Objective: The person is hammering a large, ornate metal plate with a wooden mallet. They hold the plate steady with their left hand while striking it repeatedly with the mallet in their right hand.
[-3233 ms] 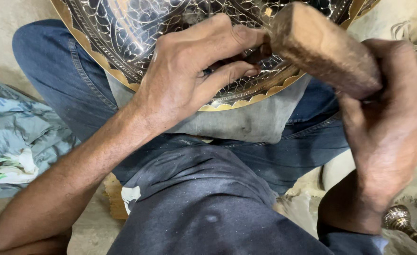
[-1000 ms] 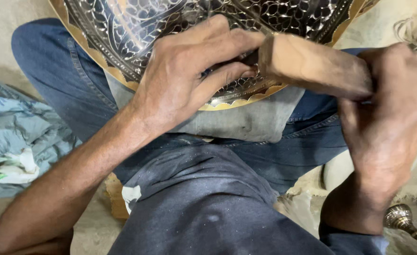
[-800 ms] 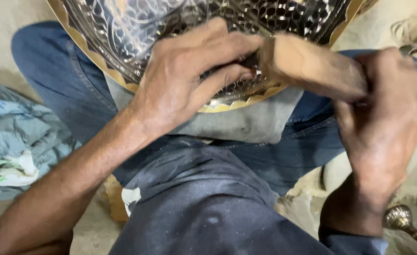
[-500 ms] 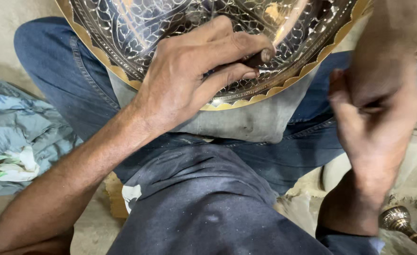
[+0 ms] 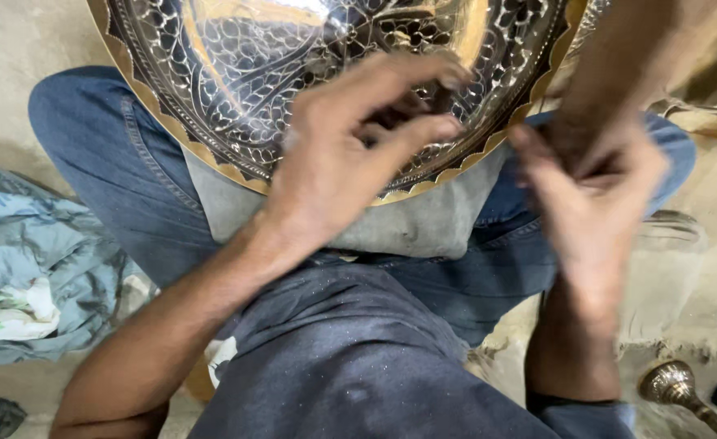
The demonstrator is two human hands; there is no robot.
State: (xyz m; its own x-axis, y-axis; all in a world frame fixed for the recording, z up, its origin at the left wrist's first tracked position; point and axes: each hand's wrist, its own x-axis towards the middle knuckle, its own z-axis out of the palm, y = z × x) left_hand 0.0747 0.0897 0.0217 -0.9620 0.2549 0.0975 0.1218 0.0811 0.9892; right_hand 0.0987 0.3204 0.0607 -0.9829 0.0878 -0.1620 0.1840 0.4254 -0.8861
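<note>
One engraved metal tray [image 5: 236, 89] fills the top of the frame, its scalloped gold rim resting on a grey cloth [image 5: 423, 228] laid over the person's two blue-jeaned legs. The left hand [image 5: 350, 154] lies on the tray's lower edge in the centre, fingers curled and pinching a small dark tool against the engraved surface; the tool is mostly hidden, so its kind cannot be told. The right hand [image 5: 594, 195], at the right of the frame, is blurred; its fingers are bent, and whether it holds anything cannot be told. One crumpled blue cloth [image 5: 41, 260] sits at the left edge. One brass knob [image 5: 674, 384] lies lower right.
</note>
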